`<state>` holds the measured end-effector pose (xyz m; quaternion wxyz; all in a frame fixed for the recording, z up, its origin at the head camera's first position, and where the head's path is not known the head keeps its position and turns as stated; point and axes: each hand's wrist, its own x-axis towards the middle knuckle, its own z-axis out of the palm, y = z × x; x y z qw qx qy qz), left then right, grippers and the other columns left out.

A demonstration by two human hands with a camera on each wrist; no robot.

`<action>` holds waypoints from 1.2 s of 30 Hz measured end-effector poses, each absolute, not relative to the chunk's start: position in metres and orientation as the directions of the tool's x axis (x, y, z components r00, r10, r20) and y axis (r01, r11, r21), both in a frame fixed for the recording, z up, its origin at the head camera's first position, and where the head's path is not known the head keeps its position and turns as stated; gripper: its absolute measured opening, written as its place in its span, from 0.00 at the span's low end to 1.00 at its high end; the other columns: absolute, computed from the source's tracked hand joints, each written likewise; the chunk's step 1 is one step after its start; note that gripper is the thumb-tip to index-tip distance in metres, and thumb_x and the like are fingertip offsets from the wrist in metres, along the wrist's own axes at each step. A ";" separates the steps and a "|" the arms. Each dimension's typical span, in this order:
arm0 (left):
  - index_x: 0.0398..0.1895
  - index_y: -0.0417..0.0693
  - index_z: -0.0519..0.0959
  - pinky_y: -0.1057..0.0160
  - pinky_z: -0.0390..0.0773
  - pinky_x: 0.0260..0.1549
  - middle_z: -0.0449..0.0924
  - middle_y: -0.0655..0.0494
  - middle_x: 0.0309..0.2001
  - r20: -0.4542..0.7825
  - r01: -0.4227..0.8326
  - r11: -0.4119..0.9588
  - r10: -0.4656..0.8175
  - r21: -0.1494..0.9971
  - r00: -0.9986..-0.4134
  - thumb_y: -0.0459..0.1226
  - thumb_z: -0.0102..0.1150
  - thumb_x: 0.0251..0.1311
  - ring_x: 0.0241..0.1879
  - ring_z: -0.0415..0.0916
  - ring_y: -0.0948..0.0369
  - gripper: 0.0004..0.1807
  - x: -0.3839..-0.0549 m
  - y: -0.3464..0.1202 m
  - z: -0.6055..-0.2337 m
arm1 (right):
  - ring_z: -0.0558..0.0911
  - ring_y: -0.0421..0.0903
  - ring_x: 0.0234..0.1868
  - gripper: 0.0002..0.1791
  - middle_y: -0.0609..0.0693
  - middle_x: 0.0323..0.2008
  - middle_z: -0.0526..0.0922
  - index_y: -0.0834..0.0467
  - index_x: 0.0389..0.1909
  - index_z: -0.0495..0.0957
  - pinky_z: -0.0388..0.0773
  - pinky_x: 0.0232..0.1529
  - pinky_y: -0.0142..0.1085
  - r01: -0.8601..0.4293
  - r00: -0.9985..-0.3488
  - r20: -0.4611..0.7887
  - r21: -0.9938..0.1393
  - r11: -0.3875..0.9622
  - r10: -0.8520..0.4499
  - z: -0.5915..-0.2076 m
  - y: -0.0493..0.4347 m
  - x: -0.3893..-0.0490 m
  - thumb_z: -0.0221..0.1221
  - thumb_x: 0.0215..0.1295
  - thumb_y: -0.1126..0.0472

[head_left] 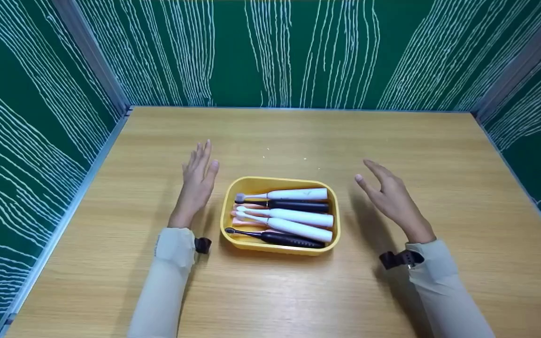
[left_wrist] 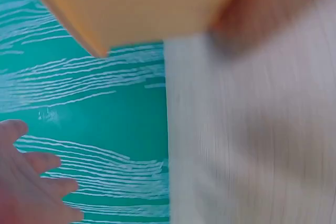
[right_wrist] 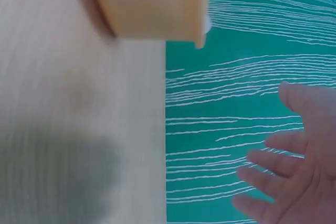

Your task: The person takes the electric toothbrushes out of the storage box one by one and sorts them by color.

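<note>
A yellow bin (head_left: pixel 280 250) stands on the table between the two hands. Inside it lie several electric toothbrushes: white ones (head_left: pixel 301 230), black ones (head_left: pixel 291 239) and some pink parts partly hidden beneath. To the bin's left, my left hand (head_left: pixel 197 183) hovers apart from it with fingers extended and nothing held. On the other side my right hand (head_left: pixel 392 199) is likewise held off the bin, fingers spread and bare. The wrist views show the left hand (left_wrist: pixel 37 182) and right hand (right_wrist: pixel 299 161) beside the bin's outer wall (left_wrist: pixel 152 3), without contact.
The wooden table (head_left: pixel 270 291) carries a few tiny white specks (head_left: pixel 305 158) behind the bin. Green walls (head_left: pixel 233 61) with wavy white lines enclose the back and both sides, with grey posts (head_left: pixel 94 51) at the corners.
</note>
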<state>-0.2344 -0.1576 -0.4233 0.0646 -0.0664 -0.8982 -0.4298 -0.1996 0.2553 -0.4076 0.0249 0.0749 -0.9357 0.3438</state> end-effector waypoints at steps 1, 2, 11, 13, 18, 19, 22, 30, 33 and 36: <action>0.77 0.63 0.43 0.47 0.30 0.75 0.37 0.59 0.78 0.161 0.172 0.561 0.069 0.810 -0.984 0.59 0.30 0.72 0.77 0.31 0.56 0.34 -0.234 -0.158 -0.423 | 0.57 0.63 0.72 0.38 0.64 0.72 0.58 0.61 0.72 0.57 0.56 0.71 0.59 -0.165 -0.986 0.098 -0.662 0.731 -0.135 -0.406 0.255 -0.200 0.47 0.71 0.40; 0.77 0.62 0.43 0.49 0.32 0.76 0.38 0.59 0.78 0.153 0.172 0.496 0.079 0.851 -0.985 0.57 0.29 0.72 0.77 0.32 0.57 0.33 -0.234 -0.158 -0.423 | 0.61 0.63 0.71 0.37 0.64 0.71 0.61 0.62 0.71 0.59 0.59 0.70 0.58 -0.170 -0.985 0.091 -0.687 0.706 -0.148 -0.405 0.254 -0.200 0.47 0.71 0.41; 0.77 0.60 0.43 0.55 0.37 0.76 0.45 0.59 0.77 0.075 0.082 0.026 0.200 0.996 -0.977 0.56 0.26 0.73 0.76 0.43 0.61 0.32 -0.233 -0.153 -0.429 | 0.76 0.54 0.61 0.31 0.56 0.61 0.76 0.56 0.63 0.72 0.72 0.62 0.53 -0.145 -0.936 -0.088 -0.786 0.601 -0.341 -0.388 0.243 -0.205 0.53 0.67 0.40; 0.77 0.57 0.43 0.56 0.38 0.76 0.46 0.56 0.77 0.081 0.059 -0.103 0.225 0.993 -0.971 0.53 0.25 0.74 0.76 0.45 0.59 0.31 -0.233 -0.153 -0.433 | 0.77 0.54 0.60 0.31 0.55 0.60 0.78 0.56 0.62 0.73 0.73 0.62 0.53 -0.161 -0.913 -0.113 -0.783 0.601 -0.391 -0.386 0.238 -0.206 0.54 0.66 0.40; 0.77 0.49 0.44 0.58 0.39 0.76 0.46 0.46 0.77 0.092 -0.003 -0.337 0.264 0.941 -0.960 0.45 0.26 0.76 0.76 0.46 0.55 0.29 -0.234 -0.151 -0.443 | 0.80 0.52 0.57 0.27 0.55 0.55 0.81 0.59 0.61 0.74 0.75 0.60 0.51 -0.198 -0.852 -0.164 -0.778 0.596 -0.497 -0.383 0.226 -0.210 0.57 0.67 0.47; 0.77 0.47 0.44 0.58 0.39 0.76 0.46 0.45 0.76 0.097 -0.009 -0.363 0.273 0.932 -0.957 0.44 0.26 0.76 0.76 0.45 0.54 0.29 -0.234 -0.150 -0.445 | 0.80 0.52 0.56 0.26 0.55 0.54 0.82 0.59 0.60 0.75 0.76 0.59 0.50 -0.212 -0.838 -0.170 -0.775 0.596 -0.519 -0.382 0.224 -0.211 0.57 0.67 0.49; 0.76 0.45 0.45 0.58 0.40 0.76 0.46 0.45 0.76 0.098 -0.026 -0.392 0.292 0.920 -0.951 0.41 0.26 0.76 0.76 0.45 0.54 0.28 -0.234 -0.150 -0.450 | 0.81 0.52 0.54 0.23 0.56 0.52 0.83 0.61 0.58 0.77 0.78 0.57 0.49 -0.280 -0.786 -0.175 -0.754 0.594 -0.593 -0.381 0.216 -0.215 0.58 0.67 0.53; 0.76 0.44 0.48 0.60 0.42 0.76 0.50 0.48 0.76 0.049 -0.082 -0.368 0.334 0.926 -0.941 0.39 0.30 0.74 0.75 0.47 0.56 0.28 -0.237 -0.152 -0.462 | 0.83 0.44 0.45 0.20 0.53 0.46 0.86 0.61 0.54 0.79 0.82 0.51 0.42 -0.386 -0.670 -0.265 -0.674 0.630 -0.694 -0.375 0.189 -0.220 0.60 0.65 0.56; 0.75 0.43 0.50 0.62 0.45 0.75 0.52 0.49 0.75 0.027 -0.094 -0.341 0.335 0.935 -0.942 0.37 0.32 0.74 0.75 0.50 0.57 0.28 -0.236 -0.151 -0.465 | 0.82 0.42 0.42 0.18 0.52 0.44 0.86 0.62 0.53 0.80 0.82 0.50 0.40 -0.397 -0.646 -0.301 -0.653 0.645 -0.702 -0.373 0.179 -0.221 0.61 0.64 0.59; 0.74 0.43 0.53 0.63 0.47 0.75 0.54 0.49 0.75 0.006 -0.106 -0.322 0.329 0.941 -0.944 0.36 0.34 0.73 0.74 0.52 0.57 0.28 -0.236 -0.150 -0.468 | 0.81 0.42 0.40 0.16 0.52 0.43 0.86 0.61 0.51 0.81 0.82 0.48 0.39 -0.400 -0.634 -0.343 -0.621 0.674 -0.693 -0.372 0.169 -0.221 0.61 0.64 0.60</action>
